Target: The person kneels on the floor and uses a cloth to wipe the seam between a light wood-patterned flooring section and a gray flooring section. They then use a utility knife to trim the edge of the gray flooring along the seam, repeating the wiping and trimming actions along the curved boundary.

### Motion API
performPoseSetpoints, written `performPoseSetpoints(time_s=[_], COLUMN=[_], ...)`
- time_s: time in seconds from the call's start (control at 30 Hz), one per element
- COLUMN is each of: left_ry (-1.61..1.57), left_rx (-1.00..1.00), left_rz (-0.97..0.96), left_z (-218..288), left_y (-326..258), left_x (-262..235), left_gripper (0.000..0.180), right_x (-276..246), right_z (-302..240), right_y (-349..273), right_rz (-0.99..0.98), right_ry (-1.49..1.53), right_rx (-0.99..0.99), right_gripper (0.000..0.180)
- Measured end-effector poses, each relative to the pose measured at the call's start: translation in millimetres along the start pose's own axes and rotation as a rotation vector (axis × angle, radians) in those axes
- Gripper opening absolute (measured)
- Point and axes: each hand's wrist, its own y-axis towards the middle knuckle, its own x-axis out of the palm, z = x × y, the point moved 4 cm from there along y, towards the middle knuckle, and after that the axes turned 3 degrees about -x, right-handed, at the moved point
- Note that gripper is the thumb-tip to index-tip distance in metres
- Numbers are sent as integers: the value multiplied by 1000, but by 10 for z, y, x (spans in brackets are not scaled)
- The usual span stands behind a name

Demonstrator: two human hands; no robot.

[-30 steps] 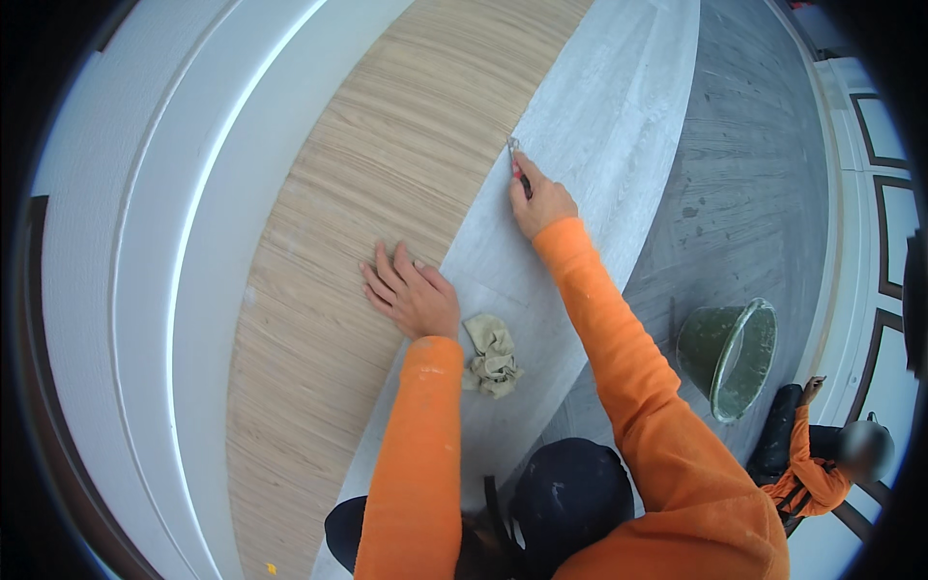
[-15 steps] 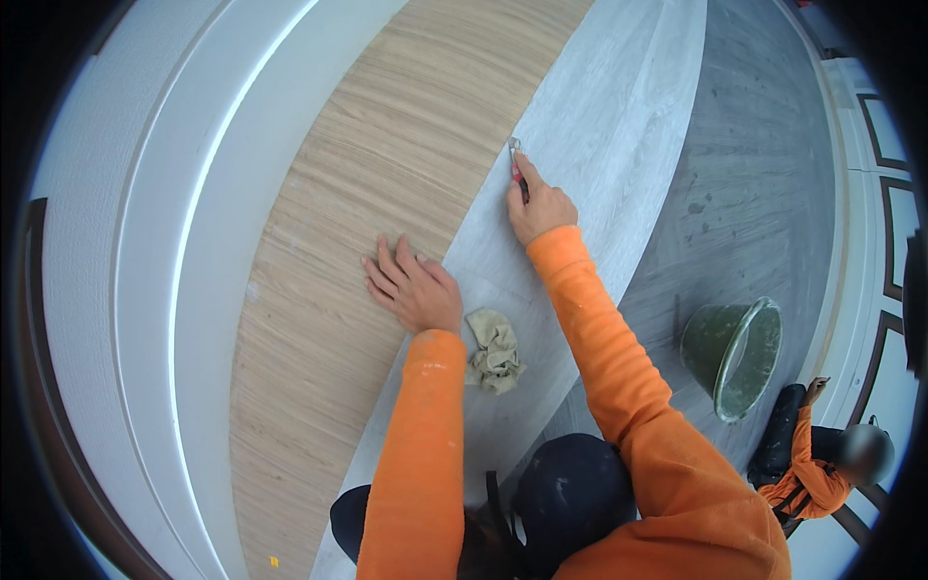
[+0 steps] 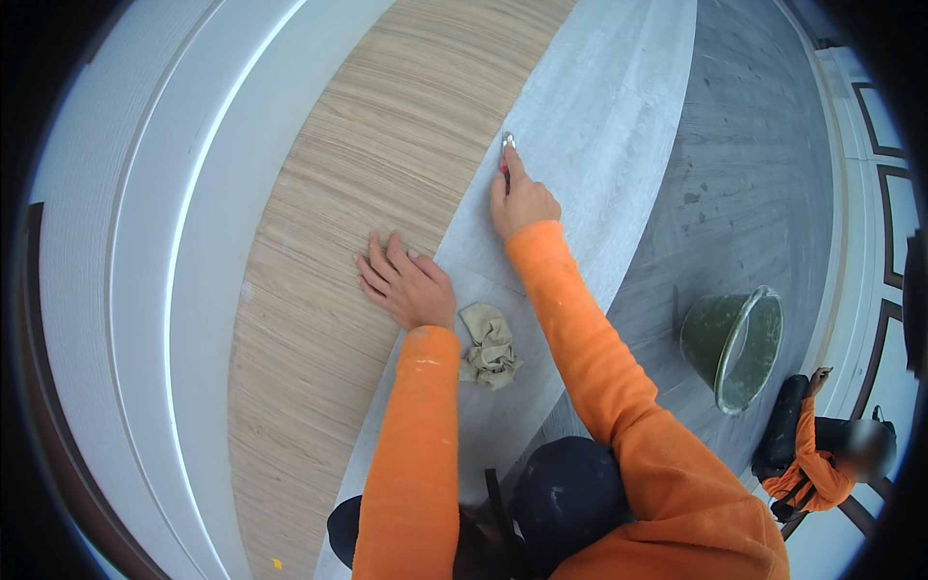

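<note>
My right hand (image 3: pixel 527 205) grips a utility knife (image 3: pixel 505 159) with a red and silver handle. Its tip points away from me and sits along the seam between a tan wood-grain plank (image 3: pixel 338 193) and a pale grey plank (image 3: pixel 580 126). Whether the blade touches the surface is too small to tell. My left hand (image 3: pixel 410 287) lies flat on the tan plank near that same seam, fingers spread. Just right of my left wrist, a crumpled beige cloth (image 3: pixel 491 353) rests on the grey plank.
A dark green bucket (image 3: pixel 706 338) lies tipped on the darker grey floor (image 3: pixel 715 184) at the right. Another person (image 3: pixel 822 464) in orange is low at the far right. White stepped trim (image 3: pixel 145 242) runs along the left. My dark-clad knee (image 3: pixel 570 493) is close below.
The whole view has shifted slightly. My right hand and the knife have moved a little left, still along the seam. My left hand remains flat on the tan plank.
</note>
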Motion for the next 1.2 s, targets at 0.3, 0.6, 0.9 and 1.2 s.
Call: performPoseSetpoints(time_s=[0.3, 0.6, 0.9, 1.2], left_ry=[-11, 18, 10, 10], left_rx=[-3, 9, -1, 0], left_rz=[-11, -11, -17, -20], left_z=[-1, 9, 5, -3], left_y=[-2, 5, 10, 7], left_x=[1, -11, -5, 0], left_gripper=[44, 41, 41, 43], right_x=[36, 16, -3, -12], right_z=[-51, -80, -96, -88], right_y=[-56, -43, -14, 41], right_rz=[-41, -40, -37, -29], right_ry=[29, 43, 56, 49], right_rx=[54, 93, 105, 115], right_gripper=[55, 56, 54, 54])
